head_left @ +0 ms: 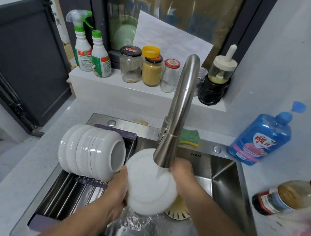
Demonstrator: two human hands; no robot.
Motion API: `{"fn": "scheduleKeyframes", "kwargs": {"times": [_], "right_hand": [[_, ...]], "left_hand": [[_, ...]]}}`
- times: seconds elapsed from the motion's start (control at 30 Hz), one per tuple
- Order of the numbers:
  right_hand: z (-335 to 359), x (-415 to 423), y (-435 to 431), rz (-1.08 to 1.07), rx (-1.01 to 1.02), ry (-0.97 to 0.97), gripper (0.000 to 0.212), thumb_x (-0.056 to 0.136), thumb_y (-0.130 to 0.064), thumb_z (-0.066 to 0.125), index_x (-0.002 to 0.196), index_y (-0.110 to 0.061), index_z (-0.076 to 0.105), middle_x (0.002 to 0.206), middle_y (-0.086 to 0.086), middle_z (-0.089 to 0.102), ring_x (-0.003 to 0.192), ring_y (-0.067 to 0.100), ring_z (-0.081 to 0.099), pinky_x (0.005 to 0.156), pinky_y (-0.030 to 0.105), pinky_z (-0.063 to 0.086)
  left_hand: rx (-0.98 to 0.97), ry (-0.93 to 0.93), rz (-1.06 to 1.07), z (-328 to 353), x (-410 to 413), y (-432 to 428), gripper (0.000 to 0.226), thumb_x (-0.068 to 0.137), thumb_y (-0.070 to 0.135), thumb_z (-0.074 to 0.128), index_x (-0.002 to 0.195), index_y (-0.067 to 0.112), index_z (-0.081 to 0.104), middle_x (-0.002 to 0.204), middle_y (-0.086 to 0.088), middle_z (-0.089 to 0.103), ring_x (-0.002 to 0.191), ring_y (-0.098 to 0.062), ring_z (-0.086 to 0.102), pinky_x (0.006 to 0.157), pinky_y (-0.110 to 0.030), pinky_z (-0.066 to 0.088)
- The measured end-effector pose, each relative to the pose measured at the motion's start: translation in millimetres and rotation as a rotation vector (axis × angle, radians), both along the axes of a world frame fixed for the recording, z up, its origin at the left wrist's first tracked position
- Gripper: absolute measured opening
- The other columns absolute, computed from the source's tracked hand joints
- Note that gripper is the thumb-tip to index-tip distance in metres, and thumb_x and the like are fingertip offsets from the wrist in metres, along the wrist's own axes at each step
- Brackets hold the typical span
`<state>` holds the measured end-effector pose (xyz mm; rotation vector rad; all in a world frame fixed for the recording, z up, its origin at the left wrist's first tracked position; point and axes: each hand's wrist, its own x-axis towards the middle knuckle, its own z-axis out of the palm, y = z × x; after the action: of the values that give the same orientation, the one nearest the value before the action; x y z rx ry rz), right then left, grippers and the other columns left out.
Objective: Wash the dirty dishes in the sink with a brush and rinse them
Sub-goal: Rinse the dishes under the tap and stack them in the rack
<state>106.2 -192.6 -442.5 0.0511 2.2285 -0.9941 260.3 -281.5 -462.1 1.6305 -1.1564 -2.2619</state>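
Left hand [117, 188] and right hand [182, 174] both grip the white bowl [147, 193] between them, right under the running faucet [181, 101]. Stacked bowls [88, 151] sit just left of them.

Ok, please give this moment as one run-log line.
phase: rinse | left hand: grips round white bowl | right hand: holds it | curved steel tap: running onto bowl | white bowl stack: on sink rack

Between the left hand [117, 188] and the right hand [182, 174], the white bowl [149, 189] looks like glazed ceramic, smooth and glossy. The stacked bowls [90, 149] just left of the left hand shine the same way. The faucet [181, 101] above the hands and the sink [226, 181] around them are brushed metal. Beyond the right hand, the green sponge [189, 137] looks rough.
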Motion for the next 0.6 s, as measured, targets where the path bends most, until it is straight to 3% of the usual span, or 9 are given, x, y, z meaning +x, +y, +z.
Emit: {"fn": "scheduleKeyframes", "kwargs": {"times": [0.07,0.13,0.2,0.27,0.37,0.47,0.6], "right_hand": [[7.7,5.0,7.9,0.005,-0.169,0.023,0.018,0.098,-0.014,0.052,0.093,-0.004,0.066,0.091,0.013,0.068,0.072,0.017,0.055,0.065,0.029,0.044],[14.9,12.0,12.7,0.074,-0.239,0.052,0.019,0.094,-0.018,0.061,0.088,-0.005,0.072,0.095,0.017,0.075,0.075,0.020,0.059,0.066,0.031,0.044],[25.9,23.6,16.6,0.172,-0.284,0.084,0.012,0.091,-0.025,0.072,0.086,-0.015,0.075,0.086,0.004,0.077,0.078,0.016,0.067,0.066,0.028,0.049],[31.0,36.2,20.6,0.241,-0.352,0.146,0.010,0.086,-0.032,0.080,0.087,-0.023,0.075,0.078,-0.009,0.075,0.075,0.002,0.070,0.066,0.022,0.052],[20.5,56.4,32.0,0.350,-0.408,0.223,0.013,0.088,-0.034,0.077,0.077,-0.028,0.072,0.059,-0.016,0.066,0.052,-0.005,0.059,0.055,0.020,0.044],[1.5,62.5,49.3,0.544,-0.316,0.460,0.023,0.086,-0.046,0.071,0.070,-0.033,0.060,0.060,-0.015,0.056,0.057,0.000,0.049,0.055,0.022,0.037],[-8.6,65.1,68.0,0.767,-0.254,0.547,0.038,0.090,-0.060,0.058,0.101,-0.024,0.066,0.086,-0.008,0.066,0.082,0.009,0.061,0.075,0.035,0.049]], "left_hand": [[0.082,-0.013,0.045,1.9,-7.1,9.9,0.047,0.106,0.057,0.032,0.109,0.022,0.064,0.096,0.001,0.074,0.089,-0.024,0.067,0.082,-0.041,0.055],[0.168,-0.010,0.066,10.0,-15.7,20.0,0.054,0.104,0.062,0.030,0.103,0.019,0.063,0.092,-0.004,0.070,0.083,-0.027,0.064,0.082,-0.045,0.053],[0.250,0.029,0.095,17.1,-25.6,27.6,0.057,0.103,0.065,0.029,0.096,0.017,0.060,0.087,-0.009,0.067,0.081,-0.029,0.061,0.081,-0.047,0.051],[0.332,0.075,0.147,20.0,-35.3,30.1,0.070,0.098,0.073,0.031,0.101,0.011,0.064,0.084,-0.016,0.073,0.084,-0.033,0.066,0.081,-0.049,0.053],[0.488,0.164,0.135,22.7,-47.6,22.6,0.090,0.087,0.085,0.037,0.108,0.002,0.068,0.091,-0.021,0.073,0.090,-0.037,0.069,0.083,-0.049,0.056],[0.539,0.197,0.098,27.6,-48.5,8.8,0.076,0.093,0.071,0.047,0.108,-0.001,0.067,0.089,-0.023,0.071,0.084,-0.037,0.069,0.076,-0.048,0.057],[0.447,0.102,-0.015,25.0,-38.2,1.1,0.047,0.106,0.037,0.046,0.124,-0.003,0.062,0.100,-0.029,0.072,0.094,-0.040,0.068,0.078,-0.053,0.052]]}}
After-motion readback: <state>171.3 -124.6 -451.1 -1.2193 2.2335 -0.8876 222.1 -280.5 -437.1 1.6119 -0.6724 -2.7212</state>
